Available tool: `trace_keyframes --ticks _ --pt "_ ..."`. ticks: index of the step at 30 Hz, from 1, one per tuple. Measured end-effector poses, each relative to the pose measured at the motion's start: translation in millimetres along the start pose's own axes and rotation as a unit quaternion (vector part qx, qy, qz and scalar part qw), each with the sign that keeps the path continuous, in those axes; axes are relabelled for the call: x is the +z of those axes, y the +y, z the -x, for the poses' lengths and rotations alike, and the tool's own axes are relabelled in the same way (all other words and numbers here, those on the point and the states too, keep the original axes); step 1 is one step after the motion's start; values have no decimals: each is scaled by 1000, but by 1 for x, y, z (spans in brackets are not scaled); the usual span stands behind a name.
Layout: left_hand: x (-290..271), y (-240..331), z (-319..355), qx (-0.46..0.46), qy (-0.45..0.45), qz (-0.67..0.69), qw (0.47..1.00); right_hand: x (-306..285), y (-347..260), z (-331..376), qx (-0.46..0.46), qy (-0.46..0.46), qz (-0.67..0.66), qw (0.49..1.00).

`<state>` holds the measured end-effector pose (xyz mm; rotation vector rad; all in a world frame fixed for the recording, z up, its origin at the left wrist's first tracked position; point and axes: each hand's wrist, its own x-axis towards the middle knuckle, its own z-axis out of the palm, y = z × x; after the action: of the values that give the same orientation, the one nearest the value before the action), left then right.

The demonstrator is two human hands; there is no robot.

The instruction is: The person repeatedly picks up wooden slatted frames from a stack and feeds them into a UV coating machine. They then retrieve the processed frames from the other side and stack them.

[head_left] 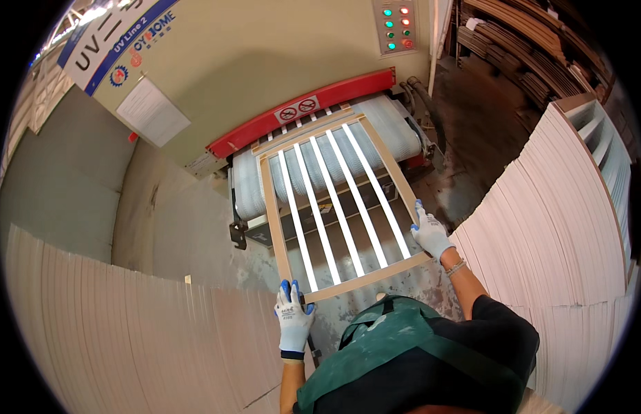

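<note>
Where the slatted frame [338,207] lies with its far end on the ribbed conveyor belt [396,131] of a large beige machine [265,62], its near end is held up clear of the floor by two gloved hands. The left hand [293,323] is closed over the near left corner, its fingers [287,290] curled over the wooden edge; the right hand [429,231] is clamped on the near right corner, fingers pressed together along the side rail. Five white slats are seen running lengthwise between the pale wooden rails — all unbroken as far as can be told. About half the frame is judged to rest on the belt, below the red guard bar [300,114]; the rest hangs over the gap before the person's green apron [410,352]. Whether the frame is being fed in or drawn out cannot be told from a single view. Tall stacks of pale flat panels are seen to the left [127,331] and to the right [555,221] — the latter topped by another white slatted piece [607,138]. Green and red lamps are lit on a control panel [396,26] above.
</note>
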<state>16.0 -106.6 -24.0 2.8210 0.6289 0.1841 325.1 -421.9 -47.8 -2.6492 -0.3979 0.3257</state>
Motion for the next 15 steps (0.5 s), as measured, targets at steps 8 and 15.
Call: trace_keyframes --ticks 8,15 --pt "-66 3 4 -39 34 -62 997 11 -4 -42 17 -24 28 999" --pt "-224 -13 40 -80 226 -212 948 30 7 -91 -14 -11 48 999"
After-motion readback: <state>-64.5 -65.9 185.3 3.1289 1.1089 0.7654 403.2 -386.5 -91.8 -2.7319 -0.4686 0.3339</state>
